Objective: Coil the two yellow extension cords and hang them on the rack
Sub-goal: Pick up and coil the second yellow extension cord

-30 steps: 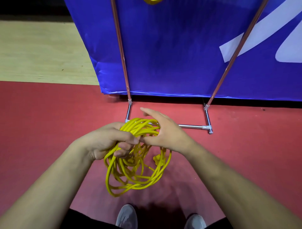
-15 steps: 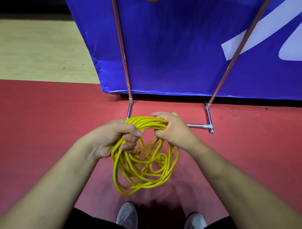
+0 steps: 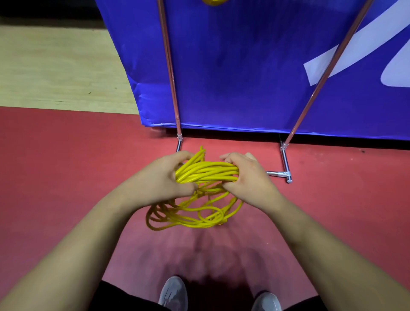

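A person stands on a red floor point(image 3: 66, 177) that gives way, at the far left, to a strip of pale wood flooring point(image 3: 55, 66); a blue banner point(image 3: 244, 66) with white markings fills the background, its right part cut off by the frame. In front of it rises the rack point(image 3: 170, 77), two slim coppery uprights on a chrome foot bar point(image 3: 278, 173) resting on the floor; its top is out of view. The left hand point(image 3: 159, 177) and right hand point(image 3: 246, 175) grip a coiled yellow extension cord point(image 3: 206, 173) by its upper bundle, held in the air just in front of the rack's base; the fingers point(image 3: 230, 156) of each hand are curled round the strands, the left ones largely hidden behind them; loose loops sag below, the plug impossible to pick out. A sliver of yellow point(image 3: 214, 1), possibly the second cord, shows at the top edge between the uprights; grey shoes point(image 3: 174, 293) peek in at the bottom.
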